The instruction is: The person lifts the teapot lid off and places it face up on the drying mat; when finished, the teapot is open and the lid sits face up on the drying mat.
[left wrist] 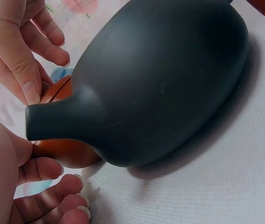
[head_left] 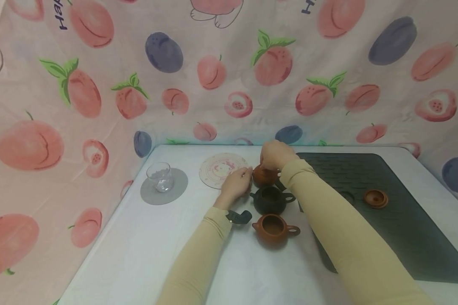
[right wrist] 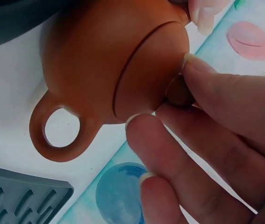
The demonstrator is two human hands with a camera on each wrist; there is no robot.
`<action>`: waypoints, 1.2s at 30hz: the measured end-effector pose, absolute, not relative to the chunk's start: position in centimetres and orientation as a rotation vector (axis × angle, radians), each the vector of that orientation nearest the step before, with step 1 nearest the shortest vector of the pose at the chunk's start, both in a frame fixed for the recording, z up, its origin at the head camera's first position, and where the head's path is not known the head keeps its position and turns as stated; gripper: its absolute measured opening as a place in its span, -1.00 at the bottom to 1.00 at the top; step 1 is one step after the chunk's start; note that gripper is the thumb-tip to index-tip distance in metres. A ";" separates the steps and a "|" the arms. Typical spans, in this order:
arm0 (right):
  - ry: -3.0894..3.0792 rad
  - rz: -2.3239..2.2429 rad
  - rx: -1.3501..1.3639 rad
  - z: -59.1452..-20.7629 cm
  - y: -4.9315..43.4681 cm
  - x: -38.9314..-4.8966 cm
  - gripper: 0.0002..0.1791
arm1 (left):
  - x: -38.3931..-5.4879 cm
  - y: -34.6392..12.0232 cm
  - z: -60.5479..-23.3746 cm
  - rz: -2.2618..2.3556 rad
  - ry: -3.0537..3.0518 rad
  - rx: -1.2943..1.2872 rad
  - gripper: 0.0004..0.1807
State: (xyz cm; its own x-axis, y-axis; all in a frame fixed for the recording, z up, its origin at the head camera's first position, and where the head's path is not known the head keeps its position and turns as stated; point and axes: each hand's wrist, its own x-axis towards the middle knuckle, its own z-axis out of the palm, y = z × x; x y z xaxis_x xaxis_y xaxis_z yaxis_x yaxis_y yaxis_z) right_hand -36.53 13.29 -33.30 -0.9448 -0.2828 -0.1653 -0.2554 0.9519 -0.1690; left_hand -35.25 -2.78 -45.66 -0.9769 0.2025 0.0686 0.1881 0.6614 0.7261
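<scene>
At the back of a row of three teapots stands a reddish-brown teapot (right wrist: 85, 60), its lid (right wrist: 146, 74) seated on top. My right hand (head_left: 276, 156) pinches the lid's knob between thumb and forefinger. Beside the spout, my left hand (head_left: 236, 185) pinches the spout tip with thumb and index finger, the other fingers loosely curled. A black teapot (left wrist: 160, 84) without a lid sits just in front, partly covering the far one in the left wrist view. Nearest me is another lidless reddish-brown teapot (head_left: 272, 241).
On the right, a dark slatted tea tray (head_left: 397, 241) carries a brown lid (head_left: 375, 198) and a dark lid (head_left: 347, 197), partly behind my right sleeve. To the left are a glass cup (head_left: 160, 178) on a grey coaster (head_left: 149, 195) and a round patterned mat (head_left: 212, 171).
</scene>
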 end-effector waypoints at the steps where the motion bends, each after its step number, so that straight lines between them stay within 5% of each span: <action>1: 2.918 -0.214 -0.401 -33.3 13.3 -36.5 -0.91 | -35.3 -2.8 -45.7 1.238 2.847 0.330 -0.44; 23: 2.995 -0.271 -0.715 -32.7 14.8 -35.9 -0.90 | -35.1 -2.8 -45.6 1.297 2.796 0.308 -0.36; 36: 2.918 -0.647 -0.518 -32.9 15.6 -35.4 -0.76 | -35.1 -2.9 -45.6 1.268 2.816 0.324 -0.38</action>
